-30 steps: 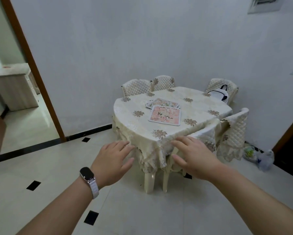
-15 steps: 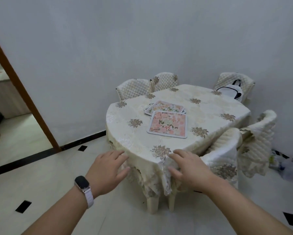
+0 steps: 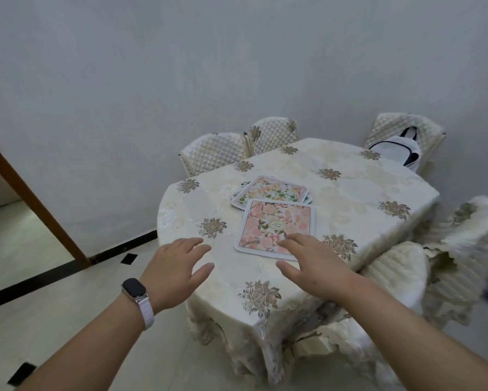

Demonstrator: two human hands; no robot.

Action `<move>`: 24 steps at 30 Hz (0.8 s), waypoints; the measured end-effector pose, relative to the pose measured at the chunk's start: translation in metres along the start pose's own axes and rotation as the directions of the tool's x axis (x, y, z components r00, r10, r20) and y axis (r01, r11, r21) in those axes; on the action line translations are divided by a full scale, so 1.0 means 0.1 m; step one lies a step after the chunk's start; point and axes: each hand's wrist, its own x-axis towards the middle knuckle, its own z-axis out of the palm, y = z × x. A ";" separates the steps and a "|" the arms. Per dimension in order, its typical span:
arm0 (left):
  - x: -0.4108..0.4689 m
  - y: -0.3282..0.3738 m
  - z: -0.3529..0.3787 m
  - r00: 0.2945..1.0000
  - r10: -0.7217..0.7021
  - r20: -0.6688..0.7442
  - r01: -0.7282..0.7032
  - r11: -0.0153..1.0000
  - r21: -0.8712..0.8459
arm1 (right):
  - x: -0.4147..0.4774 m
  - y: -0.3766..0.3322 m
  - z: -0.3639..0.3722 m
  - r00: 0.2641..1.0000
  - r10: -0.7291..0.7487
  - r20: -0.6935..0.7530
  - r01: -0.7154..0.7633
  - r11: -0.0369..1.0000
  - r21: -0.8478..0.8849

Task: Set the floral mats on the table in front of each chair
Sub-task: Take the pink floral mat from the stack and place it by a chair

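The tabletop (image 3: 350, 187) is covered by a cream cloth with brown embroidered flowers, and it serves as the landmark here. Near its middle lies a pink floral mat (image 3: 276, 227), flat, with its far edge overlapping a small stack of other floral mats (image 3: 268, 193) that sit just behind it.

The left hand (image 3: 175, 272) hovers over the near left part of the tabletop, beside the pink mat and apart from it; its grip is spread wide, fingers splayed, with nothing in it. A dark smartwatch (image 3: 134, 288) on a pale band sits on that wrist. The right hand (image 3: 313, 263) reaches over the near edge of the pink mat, its fingertips (image 3: 289, 239) above or on the mat's near right corner; whether they touch it cannot be told. Its grip is also spread, closed on nothing.

Quilted cream chairs (image 3: 214, 153) stand around the tabletop. On the far right chair rests a white bag (image 3: 395, 149) with black straps.
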 end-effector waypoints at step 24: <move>2.85 -1.32 1.74 0.943 0.280 0.181 -0.216 0.927 -0.306 | 1.74 0.91 0.96 0.752 0.606 0.258 -0.651 0.743 0.153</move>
